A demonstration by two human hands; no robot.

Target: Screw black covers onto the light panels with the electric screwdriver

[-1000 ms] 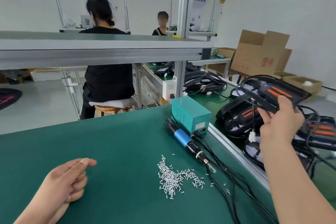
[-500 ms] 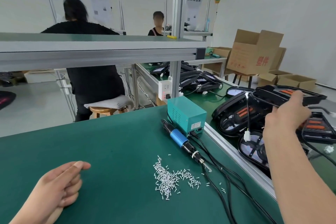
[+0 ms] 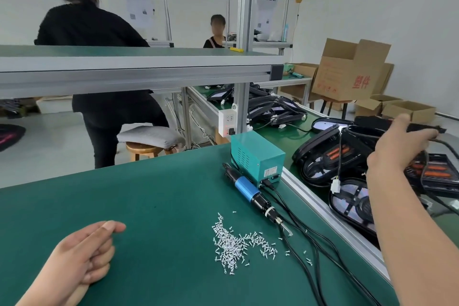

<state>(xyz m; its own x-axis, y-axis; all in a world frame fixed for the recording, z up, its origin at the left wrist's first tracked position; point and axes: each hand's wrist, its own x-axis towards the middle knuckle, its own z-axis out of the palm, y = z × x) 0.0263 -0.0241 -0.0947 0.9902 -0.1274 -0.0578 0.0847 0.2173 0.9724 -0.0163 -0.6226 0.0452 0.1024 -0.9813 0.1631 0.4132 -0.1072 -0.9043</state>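
Your tabletop (image 3: 149,206) is dark green. In front of the teal power box (image 3: 255,154), the screwdriver (image 3: 246,187) is blue in the middle and black at both ends, and the cables (image 3: 275,192) beside it are black. Nearer you than the box, the screws (image 3: 233,246) are silvery white. Right of the box, the light panels (image 3: 323,156) are black with orange strips. The light panel (image 3: 372,123) your right hand (image 3: 397,154) holds shows black. Beyond the box, the carton (image 3: 347,77) is brown with red print.

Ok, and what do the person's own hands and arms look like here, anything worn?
Nothing worn that shows. The left hand and right hand have no gloves, rings or watch, and both forearms are bare to the picture's edge, with no sleeve in view. One left nail shows, short and unpainted.
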